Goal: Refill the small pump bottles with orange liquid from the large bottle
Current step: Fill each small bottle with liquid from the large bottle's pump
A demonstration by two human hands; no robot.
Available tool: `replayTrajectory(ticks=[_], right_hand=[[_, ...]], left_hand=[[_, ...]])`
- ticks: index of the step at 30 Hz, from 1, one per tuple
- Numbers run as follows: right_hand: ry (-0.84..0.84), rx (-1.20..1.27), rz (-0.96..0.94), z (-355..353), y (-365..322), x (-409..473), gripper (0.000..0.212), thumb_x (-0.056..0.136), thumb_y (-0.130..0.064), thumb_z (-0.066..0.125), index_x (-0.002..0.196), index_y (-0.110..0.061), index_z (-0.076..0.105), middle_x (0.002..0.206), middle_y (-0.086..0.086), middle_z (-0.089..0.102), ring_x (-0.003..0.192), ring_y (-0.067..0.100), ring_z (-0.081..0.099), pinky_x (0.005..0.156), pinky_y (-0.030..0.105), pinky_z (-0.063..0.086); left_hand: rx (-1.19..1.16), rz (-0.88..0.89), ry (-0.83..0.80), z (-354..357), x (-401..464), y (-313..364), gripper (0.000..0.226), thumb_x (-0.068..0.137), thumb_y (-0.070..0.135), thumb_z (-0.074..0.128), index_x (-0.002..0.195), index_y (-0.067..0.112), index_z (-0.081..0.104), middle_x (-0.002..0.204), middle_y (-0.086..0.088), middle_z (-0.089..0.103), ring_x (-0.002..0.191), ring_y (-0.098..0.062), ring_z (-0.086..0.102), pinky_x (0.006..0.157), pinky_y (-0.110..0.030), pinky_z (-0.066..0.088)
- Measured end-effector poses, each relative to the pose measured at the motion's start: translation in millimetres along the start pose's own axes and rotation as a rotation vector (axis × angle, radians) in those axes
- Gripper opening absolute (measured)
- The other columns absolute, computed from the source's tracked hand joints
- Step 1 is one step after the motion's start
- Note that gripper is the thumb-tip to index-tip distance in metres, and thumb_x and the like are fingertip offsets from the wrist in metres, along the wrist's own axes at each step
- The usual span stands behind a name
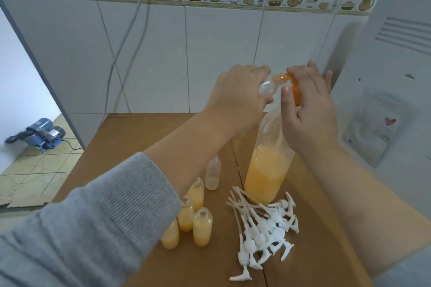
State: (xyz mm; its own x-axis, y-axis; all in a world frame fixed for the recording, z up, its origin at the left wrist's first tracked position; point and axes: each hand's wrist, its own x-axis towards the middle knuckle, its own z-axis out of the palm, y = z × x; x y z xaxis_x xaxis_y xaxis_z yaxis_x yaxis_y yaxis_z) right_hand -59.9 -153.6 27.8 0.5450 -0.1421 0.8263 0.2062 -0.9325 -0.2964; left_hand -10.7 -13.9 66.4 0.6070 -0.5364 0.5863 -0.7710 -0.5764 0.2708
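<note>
The large clear bottle point(265, 177) stands on the brown table point(140, 137), its lower half full of orange liquid. My left hand point(235, 93) grips a small clear empty bottle point(268, 86), tilted sideways above the large bottle's top. The small bottle's mouth meets an orange piece point(295, 92), which my right hand point(307, 105) pinches; I cannot tell whether that piece is a cap or a funnel. Several small bottles filled with orange liquid point(202, 226) stand at the near left. One small, almost empty bottle point(212, 173) stands behind them. A pile of white pump heads point(263, 223) lies next to the large bottle.
A big white appliance point(384, 77) stands against the table's right side. Two cables point(130, 30) hang down the tiled wall behind. The table's left edge drops to a tiled floor, where a blue motor pump point(39, 134) sits.
</note>
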Motion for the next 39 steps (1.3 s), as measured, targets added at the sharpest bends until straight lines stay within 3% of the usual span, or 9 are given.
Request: replayTrajectory(ticks=[4,7,9,13,18,22,27,33,39], right_hand=[[0.044,0.027,-0.018,-7.6,-0.7,7.2,0.048,0.099,-0.034,0.029,0.125,-0.003,0.055,0.128,0.010,0.056,0.139,0.024,0.031,0.118,0.033,0.005],[0.105,0.059,-0.011,-1.9,1.0,1.7,0.041,0.099,-0.026,0.031,0.123,-0.003,0.056,0.125,0.011,0.058,0.137,0.022,0.035,0.119,0.042,0.012],[0.128,0.085,0.000,3.3,3.5,-2.2,0.037,0.099,-0.022,0.033,0.121,-0.003,0.056,0.123,0.011,0.058,0.136,0.021,0.036,0.116,0.049,0.019],[0.093,0.082,0.003,8.4,5.4,-8.0,0.036,0.099,-0.022,0.035,0.122,-0.004,0.056,0.124,0.011,0.059,0.135,0.023,0.038,0.116,0.048,0.020],[-0.003,0.112,0.028,-5.5,-0.1,2.5,0.044,0.099,-0.032,0.030,0.126,-0.007,0.054,0.130,0.007,0.055,0.135,0.009,0.028,0.118,0.026,0.005],[0.046,0.109,0.035,-6.5,-2.5,0.3,0.041,0.099,-0.029,0.032,0.126,-0.007,0.054,0.130,0.005,0.055,0.138,0.014,0.030,0.118,0.032,0.008],[0.098,0.150,0.041,3.4,3.5,-8.0,0.032,0.099,-0.018,0.037,0.123,-0.006,0.055,0.127,0.008,0.056,0.138,0.020,0.034,0.115,0.051,0.019],[0.041,0.150,0.043,0.9,-2.6,-6.8,0.038,0.098,-0.025,0.033,0.124,-0.006,0.054,0.127,0.008,0.056,0.138,0.018,0.031,0.117,0.048,0.015],[0.103,0.119,0.030,-2.5,-1.5,-1.6,0.038,0.098,-0.023,0.033,0.123,-0.005,0.055,0.127,0.009,0.056,0.139,0.023,0.033,0.118,0.045,0.014]], left_hand=[[-0.001,0.013,0.016,-8.7,4.1,2.4,0.034,0.086,0.033,0.061,0.115,0.015,0.056,0.104,0.003,0.061,0.102,-0.022,0.051,0.090,-0.039,0.039],[0.008,0.031,0.032,-6.2,3.0,4.4,0.040,0.087,0.033,0.061,0.123,0.016,0.054,0.109,0.003,0.062,0.107,-0.021,0.050,0.094,-0.038,0.038],[0.014,0.039,0.040,0.1,0.2,2.8,0.037,0.087,0.032,0.061,0.119,0.013,0.056,0.104,0.001,0.062,0.102,-0.021,0.052,0.091,-0.037,0.040],[-0.005,0.026,0.015,5.3,-5.1,0.0,0.031,0.087,0.031,0.061,0.111,0.012,0.057,0.098,0.000,0.061,0.098,-0.022,0.052,0.086,-0.035,0.040],[0.013,0.019,-0.007,-7.5,-1.1,0.8,0.035,0.088,0.035,0.060,0.113,0.012,0.056,0.105,0.000,0.061,0.102,-0.021,0.050,0.088,-0.036,0.040],[0.035,0.037,-0.001,-9.4,0.9,4.0,0.035,0.088,0.036,0.059,0.115,0.013,0.055,0.106,0.000,0.060,0.102,-0.020,0.051,0.085,-0.032,0.040],[-0.019,0.019,-0.050,-0.6,-3.8,5.1,0.039,0.090,0.035,0.057,0.121,0.013,0.052,0.108,-0.002,0.059,0.095,-0.020,0.056,0.082,-0.032,0.044],[-0.036,0.009,-0.060,-3.3,-4.3,-0.2,0.032,0.089,0.034,0.059,0.113,0.014,0.053,0.103,0.000,0.058,0.089,-0.018,0.054,0.077,-0.032,0.045],[-0.052,0.031,-0.010,-2.7,0.3,4.9,0.034,0.088,0.034,0.060,0.115,0.014,0.054,0.106,0.000,0.058,0.091,-0.018,0.054,0.080,-0.033,0.045]])
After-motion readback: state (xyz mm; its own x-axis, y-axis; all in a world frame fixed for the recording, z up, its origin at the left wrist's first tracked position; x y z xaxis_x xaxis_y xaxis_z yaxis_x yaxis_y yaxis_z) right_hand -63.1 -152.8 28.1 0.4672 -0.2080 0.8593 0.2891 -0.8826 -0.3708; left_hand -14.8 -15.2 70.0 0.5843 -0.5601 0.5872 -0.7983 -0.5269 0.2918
